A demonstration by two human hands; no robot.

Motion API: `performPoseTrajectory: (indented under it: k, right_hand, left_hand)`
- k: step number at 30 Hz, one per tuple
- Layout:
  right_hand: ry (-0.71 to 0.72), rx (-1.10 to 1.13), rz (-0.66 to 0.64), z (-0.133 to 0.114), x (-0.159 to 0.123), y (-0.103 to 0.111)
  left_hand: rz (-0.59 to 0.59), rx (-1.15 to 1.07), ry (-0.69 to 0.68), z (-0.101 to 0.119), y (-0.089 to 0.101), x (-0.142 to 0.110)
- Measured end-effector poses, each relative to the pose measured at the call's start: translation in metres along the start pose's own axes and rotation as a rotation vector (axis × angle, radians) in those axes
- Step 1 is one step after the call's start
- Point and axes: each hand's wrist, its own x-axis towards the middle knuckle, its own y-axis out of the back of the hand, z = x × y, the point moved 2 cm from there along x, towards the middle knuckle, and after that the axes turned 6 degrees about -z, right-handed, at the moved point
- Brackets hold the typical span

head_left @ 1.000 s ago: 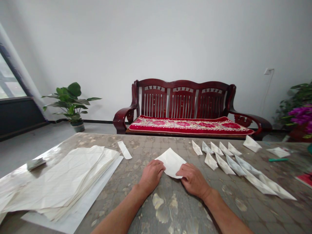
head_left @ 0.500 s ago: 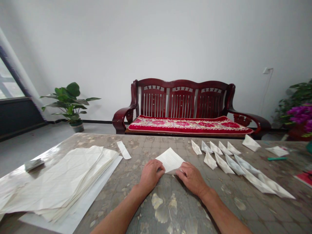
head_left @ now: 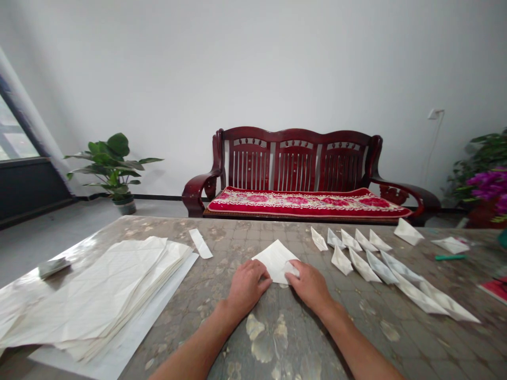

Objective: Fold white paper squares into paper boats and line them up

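Note:
A small square of folded white paper (head_left: 275, 258) lies on the table between my hands, one corner pointing away from me. My left hand (head_left: 250, 282) is closed at its left edge, fingers curled and thumb on the near side. With thumb and fingers, my right hand (head_left: 308, 282) pinches the right corner, where a flap is turned up and inward. Off to the right stand several folded paper boats (head_left: 364, 265) in two slanting rows. A loose paper strip (head_left: 200, 243) lies to the left.
A stack of paper sheets (head_left: 103, 290) covers the left of the table (head_left: 190, 327), with a small grey bundle (head_left: 54, 267) beyond it. At the right are a green pen (head_left: 450, 257) and a red item (head_left: 495, 289). A wooden bench (head_left: 295, 158) stands behind.
My right hand has lifted the paper's right corner and folded it inward a little. My left hand has shifted slightly right along the near edge. The boats and stack stay put.

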Motion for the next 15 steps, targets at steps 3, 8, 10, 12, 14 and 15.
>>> performPoseTrajectory:
  k: [3,8,10,12,14,15]
  right_hand:
    - [-0.006,0.028,-0.004,0.0012,0.0009,-0.0018]
    - [-0.031,0.070,-0.009,0.0026,0.0026,-0.0033]
    - [-0.033,0.080,-0.006,0.0023,0.0030,-0.0031]
    - [-0.032,0.085,-0.003,0.0019,0.0034,-0.0032]
    - [-0.032,0.087,-0.003,0.0019,0.0039,-0.0037]
    - [-0.032,0.087,-0.005,0.0021,0.0043,-0.0041]
  left_hand:
    - [-0.011,0.002,0.019,0.0005,-0.0004,0.0003]
    - [-0.020,0.004,0.013,0.0005,-0.0021,0.0006]
    - [-0.020,0.014,0.005,0.0008,-0.0031,0.0005]
    - [-0.025,0.026,0.001,0.0016,-0.0040,0.0004]
    - [-0.029,0.028,0.002,0.0030,-0.0048,0.0004]
    - [-0.030,0.025,0.005,0.0037,-0.0050,0.0004]
